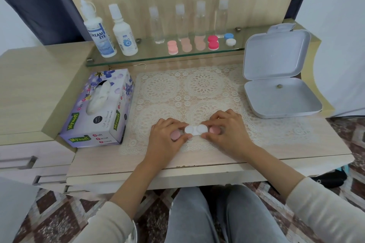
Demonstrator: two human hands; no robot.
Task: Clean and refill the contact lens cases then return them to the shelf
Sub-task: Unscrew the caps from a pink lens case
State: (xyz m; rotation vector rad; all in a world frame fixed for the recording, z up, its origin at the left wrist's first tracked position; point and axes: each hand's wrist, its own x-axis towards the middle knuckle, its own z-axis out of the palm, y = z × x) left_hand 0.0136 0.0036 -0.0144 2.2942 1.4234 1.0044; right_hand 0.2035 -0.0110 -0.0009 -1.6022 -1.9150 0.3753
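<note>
She sits at the counter (pixel 276 148) with both hands down on the lace mat (pixel 197 89), close together at its near edge. Between them lies the white lens case (pixel 196 130), both of its wells uncovered and facing up. The left hand (pixel 167 138) has its fingers curled, thumb and forefinger pinching the case's left end. The right hand (pixel 227 132) does the same at the right end. A pink cap (pixel 175 135) shows under the left hand's fingers and a second pink cap (pixel 214 130) under the right's. From here I can't say whether those caps are gripped or just resting on the mat.

Behind the mat runs the glass shelf (pixel 158 58). On it stand two white solution bottles (pixel 99 31) at the left, then a row of clear bottles (pixel 200 19). In front of those sit more cases: pale pink ones (pixel 172 47), a red one (pixel 213 42), and a blue and white one (pixel 230 39). A flowered tissue box (pixel 96 112) lies left of the mat, and a grey hinged box (pixel 282 102) stands open at the right
</note>
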